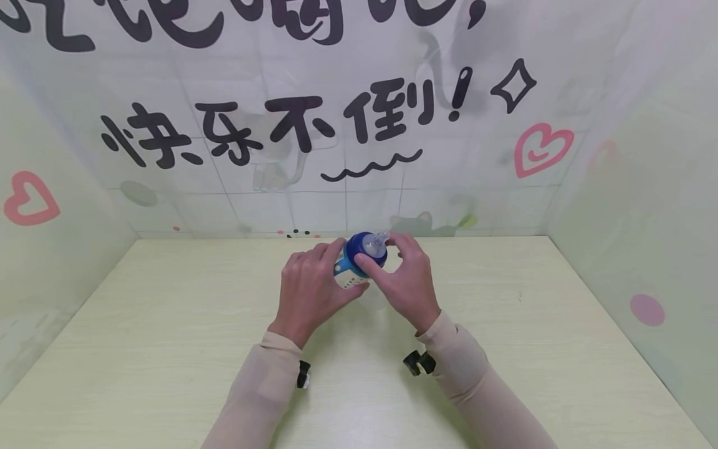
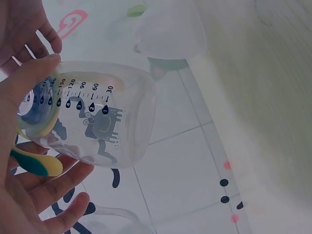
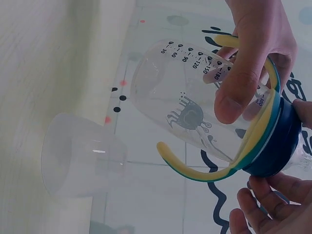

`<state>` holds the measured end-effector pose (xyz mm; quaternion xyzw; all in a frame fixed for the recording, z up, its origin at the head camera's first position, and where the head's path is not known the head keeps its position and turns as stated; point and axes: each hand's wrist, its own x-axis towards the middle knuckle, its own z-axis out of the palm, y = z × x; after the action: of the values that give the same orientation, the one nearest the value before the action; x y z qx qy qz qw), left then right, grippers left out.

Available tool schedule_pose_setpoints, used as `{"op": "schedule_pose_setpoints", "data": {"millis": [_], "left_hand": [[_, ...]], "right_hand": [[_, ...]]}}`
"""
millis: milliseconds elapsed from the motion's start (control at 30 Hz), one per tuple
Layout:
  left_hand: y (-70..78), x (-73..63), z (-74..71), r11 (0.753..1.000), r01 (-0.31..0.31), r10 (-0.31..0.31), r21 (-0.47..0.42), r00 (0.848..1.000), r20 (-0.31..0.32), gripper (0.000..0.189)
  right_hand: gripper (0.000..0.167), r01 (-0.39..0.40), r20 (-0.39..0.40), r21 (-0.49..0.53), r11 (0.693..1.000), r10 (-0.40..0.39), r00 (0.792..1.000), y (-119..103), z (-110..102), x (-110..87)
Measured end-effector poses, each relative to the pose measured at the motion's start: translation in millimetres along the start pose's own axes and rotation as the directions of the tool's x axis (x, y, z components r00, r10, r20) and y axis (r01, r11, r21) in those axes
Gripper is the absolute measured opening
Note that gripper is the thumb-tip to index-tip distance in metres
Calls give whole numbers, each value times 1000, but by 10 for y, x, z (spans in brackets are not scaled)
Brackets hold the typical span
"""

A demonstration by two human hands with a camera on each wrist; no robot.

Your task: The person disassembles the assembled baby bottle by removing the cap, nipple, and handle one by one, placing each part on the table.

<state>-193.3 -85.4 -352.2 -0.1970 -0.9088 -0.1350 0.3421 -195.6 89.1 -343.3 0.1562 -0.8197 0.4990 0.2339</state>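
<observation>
A clear baby bottle (image 2: 129,126) with printed measuring marks and a cartoon animal is held tilted above the table. It has a dark blue collar (image 3: 278,146), a clear teat (image 1: 378,242) and yellow-and-teal handles (image 3: 168,157). My left hand (image 1: 305,284) grips the bottle's body, thumb on one side and fingers on the other. At the collar end, my right hand (image 1: 412,280) holds on, with its thumb against the blue collar and its fingers around the far side. Part of the bottle is hidden behind both hands in the head view.
A translucent plastic cap (image 3: 73,161), cup-shaped, stands on the pale table (image 1: 185,337) beyond the bottle in both wrist views. Printed wall sheets (image 1: 252,206) enclose the table at the back and both sides.
</observation>
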Motion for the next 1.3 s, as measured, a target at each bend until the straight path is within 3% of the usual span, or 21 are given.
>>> {"op": "schedule_pose_setpoints", "data": {"millis": [233,567,1167,1300], "left_hand": [[-3,5,-4,998,27,-27,-64,1000,16,76],[10,-4,-19,987,64,-55,-147,996,67,78],[20,1,-12,986,48,-35,-159,996,84,76],[20,2,-13,986,54,-41,-158,996,84,77]], "right_hand": [[44,76,24,11,997,-76,997,19,-30,13],[43,114,98,81,990,-121,988,33,-68,29],[51,138,160,214,967,-174,972,66,-93,58],[55,139,163,203,969,-174,971,58,-95,53]]}}
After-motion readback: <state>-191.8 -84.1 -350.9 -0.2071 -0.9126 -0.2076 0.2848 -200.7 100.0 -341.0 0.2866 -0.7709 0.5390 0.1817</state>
